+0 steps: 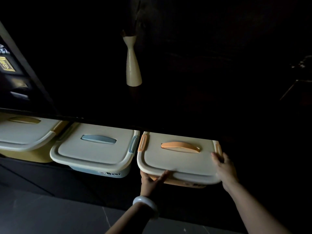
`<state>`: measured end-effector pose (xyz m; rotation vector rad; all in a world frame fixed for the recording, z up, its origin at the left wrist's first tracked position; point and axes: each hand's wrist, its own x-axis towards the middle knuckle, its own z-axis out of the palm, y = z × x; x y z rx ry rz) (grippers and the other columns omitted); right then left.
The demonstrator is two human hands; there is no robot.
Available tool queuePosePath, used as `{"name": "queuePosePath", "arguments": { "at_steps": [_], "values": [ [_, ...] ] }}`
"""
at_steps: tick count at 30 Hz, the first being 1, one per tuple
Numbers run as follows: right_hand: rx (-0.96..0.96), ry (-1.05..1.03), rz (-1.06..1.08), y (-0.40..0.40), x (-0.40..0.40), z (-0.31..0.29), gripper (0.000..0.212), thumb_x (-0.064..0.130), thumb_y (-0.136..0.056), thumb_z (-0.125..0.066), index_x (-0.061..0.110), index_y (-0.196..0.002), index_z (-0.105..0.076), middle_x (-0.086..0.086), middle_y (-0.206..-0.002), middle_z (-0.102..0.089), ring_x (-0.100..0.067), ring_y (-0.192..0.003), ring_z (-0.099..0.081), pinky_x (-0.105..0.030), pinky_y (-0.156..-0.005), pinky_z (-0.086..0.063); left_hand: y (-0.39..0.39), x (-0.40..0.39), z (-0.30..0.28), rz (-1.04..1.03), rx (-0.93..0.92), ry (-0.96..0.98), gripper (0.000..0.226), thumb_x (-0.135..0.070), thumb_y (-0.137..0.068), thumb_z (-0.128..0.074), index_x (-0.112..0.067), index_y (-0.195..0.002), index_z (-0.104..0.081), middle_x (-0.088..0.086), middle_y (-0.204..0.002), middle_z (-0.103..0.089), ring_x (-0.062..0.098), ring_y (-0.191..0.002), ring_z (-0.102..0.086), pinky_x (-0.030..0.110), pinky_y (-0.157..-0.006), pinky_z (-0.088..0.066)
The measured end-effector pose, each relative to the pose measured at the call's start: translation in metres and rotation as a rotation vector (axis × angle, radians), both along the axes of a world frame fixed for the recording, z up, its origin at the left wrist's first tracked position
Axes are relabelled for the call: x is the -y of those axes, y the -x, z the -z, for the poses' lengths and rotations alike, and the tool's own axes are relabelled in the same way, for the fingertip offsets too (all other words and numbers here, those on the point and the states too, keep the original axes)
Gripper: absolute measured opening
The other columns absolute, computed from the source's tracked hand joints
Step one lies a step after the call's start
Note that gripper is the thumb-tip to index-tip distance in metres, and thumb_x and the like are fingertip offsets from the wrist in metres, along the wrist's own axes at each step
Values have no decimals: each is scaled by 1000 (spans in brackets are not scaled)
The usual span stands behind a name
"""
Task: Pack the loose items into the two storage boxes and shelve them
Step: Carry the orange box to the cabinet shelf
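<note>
Shelving step — the orange-handled storage box is held by the left hand, fingers spread, and right hand, fingers flat; a straight inward push is likely required.

Smooth matt plastic was seen on the orange box lid; gloss was noted on the vase and bangle.

both hands on orange box, under shelf
</note>
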<state>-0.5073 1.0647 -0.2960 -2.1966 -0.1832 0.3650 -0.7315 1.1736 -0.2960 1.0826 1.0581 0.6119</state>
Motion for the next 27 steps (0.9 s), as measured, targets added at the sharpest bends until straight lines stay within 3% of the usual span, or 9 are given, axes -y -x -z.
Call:
{"name": "queuePosePath", "arguments": {
  "at_steps": [7, 13, 19, 24, 27],
  "values": [
    [-16, -25, -1, 3, 2, -3, 61, 42, -93, -56, 13, -144, -39, -19, -134, -51, -36, -119, -51, -42, -93, -45, 5, 5, -8, 9, -30, -21, 95, -21, -72, -84, -21, -147, -25, 9, -136, -51, 24, -123, -50, 37, -109, -38],
    [-15, -23, -20, 4, 2, -4, 61, 44, -92, -56, 13, -143, -41, -18, -134, -52, -35, -119, -52, -45, -96, -46, 6, 7, -9, 7, -56, -26, 94, -20, -71, -84, -20, -146, -27, 7, -134, -53, 22, -122, -51, 36, -109, -38],
    [-7, -3, -26, 5, 2, -5, 61, 44, -93, -55, 12, -143, -41, -18, -136, -51, -35, -121, -50, -44, -97, -45, 6, 5, -4, 11, -82, -24, 97, -22, -70, -85, -17, -146, -25, 10, -137, -50, 25, -125, -49, 41, -110, -37],
    [-14, 22, -11, 9, 1, -9, 62, 44, -94, -53, 13, -146, -37, -18, -137, -48, -35, -121, -49, -39, -92, -44, 7, 3, -2, 28, -107, -8, 106, -33, -66, -87, -16, -148, -22, 12, -140, -47, 27, -128, -46, 43, -110, -36],
    [-3, 52, -30, 9, 1, -13, 61, 43, -94, -52, 10, -145, -38, -20, -136, -49, -36, -121, -49, -40, -94, -44, 9, 6, -7, 43, -115, 6, 123, -52, -48, -90, -19, -147, -24, 11, -138, -48, 27, -128, -47, 43, -109, -37]
  ]
}}
